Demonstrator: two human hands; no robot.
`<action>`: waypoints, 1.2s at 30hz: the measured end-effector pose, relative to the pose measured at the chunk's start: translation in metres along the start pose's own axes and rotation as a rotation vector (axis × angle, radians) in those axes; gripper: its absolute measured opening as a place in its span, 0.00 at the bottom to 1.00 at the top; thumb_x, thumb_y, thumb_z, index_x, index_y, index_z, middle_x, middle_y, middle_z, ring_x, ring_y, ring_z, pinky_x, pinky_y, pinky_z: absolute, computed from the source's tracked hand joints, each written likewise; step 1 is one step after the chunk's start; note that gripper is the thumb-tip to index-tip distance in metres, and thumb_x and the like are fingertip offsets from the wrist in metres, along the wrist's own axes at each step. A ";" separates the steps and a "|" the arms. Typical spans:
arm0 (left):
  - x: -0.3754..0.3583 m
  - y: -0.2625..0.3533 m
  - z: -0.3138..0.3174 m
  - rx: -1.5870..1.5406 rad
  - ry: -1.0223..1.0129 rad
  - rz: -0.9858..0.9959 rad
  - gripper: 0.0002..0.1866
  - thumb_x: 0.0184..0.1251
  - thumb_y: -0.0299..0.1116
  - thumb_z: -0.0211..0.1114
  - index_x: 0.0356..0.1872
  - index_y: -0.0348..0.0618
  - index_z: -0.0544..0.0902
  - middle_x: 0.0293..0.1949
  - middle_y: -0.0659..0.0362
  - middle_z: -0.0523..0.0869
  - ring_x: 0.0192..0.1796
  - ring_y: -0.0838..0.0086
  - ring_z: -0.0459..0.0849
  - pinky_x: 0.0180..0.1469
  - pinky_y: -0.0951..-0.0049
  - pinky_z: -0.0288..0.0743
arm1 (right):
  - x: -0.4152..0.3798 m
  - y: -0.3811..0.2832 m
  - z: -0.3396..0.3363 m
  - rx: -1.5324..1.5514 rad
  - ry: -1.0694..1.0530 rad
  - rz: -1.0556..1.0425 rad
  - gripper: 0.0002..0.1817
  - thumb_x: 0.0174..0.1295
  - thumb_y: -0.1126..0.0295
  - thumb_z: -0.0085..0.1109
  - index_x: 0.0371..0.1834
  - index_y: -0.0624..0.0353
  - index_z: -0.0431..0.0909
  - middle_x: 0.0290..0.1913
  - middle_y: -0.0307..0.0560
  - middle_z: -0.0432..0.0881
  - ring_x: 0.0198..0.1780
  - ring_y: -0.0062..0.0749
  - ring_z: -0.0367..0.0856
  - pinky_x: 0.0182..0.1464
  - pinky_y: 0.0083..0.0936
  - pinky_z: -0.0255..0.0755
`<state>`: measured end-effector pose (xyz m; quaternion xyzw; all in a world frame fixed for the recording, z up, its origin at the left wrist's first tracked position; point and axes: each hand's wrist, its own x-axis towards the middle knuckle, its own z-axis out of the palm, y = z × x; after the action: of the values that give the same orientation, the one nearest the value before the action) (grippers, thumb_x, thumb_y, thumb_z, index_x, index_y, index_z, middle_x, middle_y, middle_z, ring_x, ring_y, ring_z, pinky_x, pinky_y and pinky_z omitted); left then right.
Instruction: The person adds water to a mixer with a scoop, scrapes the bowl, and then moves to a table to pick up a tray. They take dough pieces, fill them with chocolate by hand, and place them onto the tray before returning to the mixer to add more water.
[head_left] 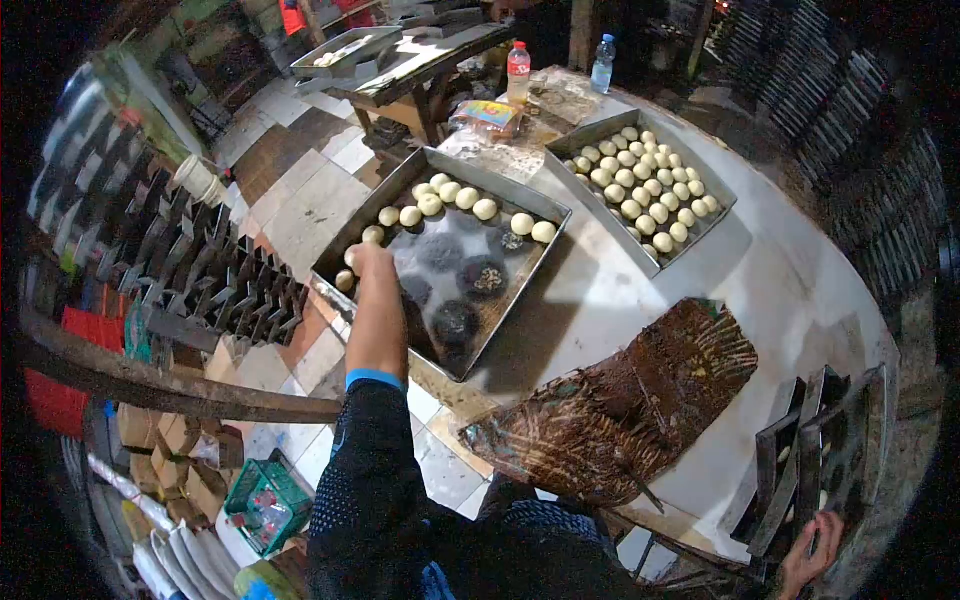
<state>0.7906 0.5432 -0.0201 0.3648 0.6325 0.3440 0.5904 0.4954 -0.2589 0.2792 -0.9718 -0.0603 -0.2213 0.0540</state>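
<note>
My left hand (374,262) reaches over the left side of a metal tray (505,315), its fingers closed around a pale dough ball (351,256). More dough balls (485,209) line the tray's far and left sides, and dark round patches mark its floured base. At the lower right, my right hand (815,553) is beside several tilted metal trays (800,450), fingers apart and slightly bent. Between the hands lies a dark brown, sticky-looking mass (625,405) with ridged marks, spread over the white tabletop (800,290).
A second tray (645,262) of dough balls sits farther right. Behind are a red-capped bottle (518,72), a blue-capped bottle (602,65) and a plastic packet (487,116). Stacked trays (170,250) and a wooden beam (180,385) stand left, above a green basket (268,505).
</note>
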 end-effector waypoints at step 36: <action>-0.549 -0.119 -0.429 0.363 -1.388 0.720 0.24 0.73 0.42 0.48 0.57 0.29 0.71 0.48 0.46 0.80 0.53 0.65 0.77 0.57 0.66 0.67 | -0.091 -0.171 0.124 1.185 0.137 -0.098 0.13 0.61 0.65 0.54 0.43 0.62 0.79 0.29 0.54 0.81 0.31 0.49 0.82 0.34 0.34 0.73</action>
<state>0.3757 0.0061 0.1776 0.7675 0.0104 0.0997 0.6331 0.4420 -0.0819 0.1416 -0.7558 -0.2146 -0.2146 0.5802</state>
